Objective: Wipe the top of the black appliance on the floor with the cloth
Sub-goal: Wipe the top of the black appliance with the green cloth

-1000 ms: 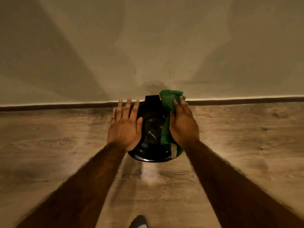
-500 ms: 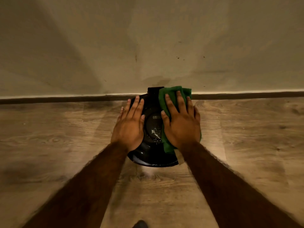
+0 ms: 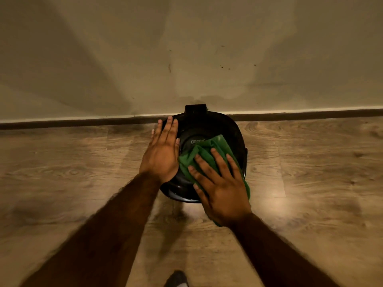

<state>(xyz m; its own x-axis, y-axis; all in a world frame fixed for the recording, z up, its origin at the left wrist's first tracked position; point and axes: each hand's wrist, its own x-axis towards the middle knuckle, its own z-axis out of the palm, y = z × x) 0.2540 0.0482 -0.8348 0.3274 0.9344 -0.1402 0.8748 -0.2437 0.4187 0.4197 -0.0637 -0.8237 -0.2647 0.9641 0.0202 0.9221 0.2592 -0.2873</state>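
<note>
A round black appliance [image 3: 209, 125] stands on the wooden floor against the wall's skirting. A crumpled green cloth [image 3: 209, 150] lies on the near right part of its glossy top. My right hand [image 3: 221, 187] presses flat on the cloth with fingers spread, pointing up and left. My left hand [image 3: 162, 154] rests flat on the appliance's left side, fingers together, holding nothing. A small label shows on the lid just above the cloth.
A plain beige wall [image 3: 186, 48] rises right behind the appliance, with a dark skirting strip [image 3: 72, 122] along its foot. Wood-pattern floor [image 3: 310, 162] spreads left and right. The tip of a foot [image 3: 177, 279] shows at the bottom edge.
My right hand has slid the cloth from the lid's far right edge toward me, over the near right part. The far part of the lid is now uncovered. The left hand stays on the left side.
</note>
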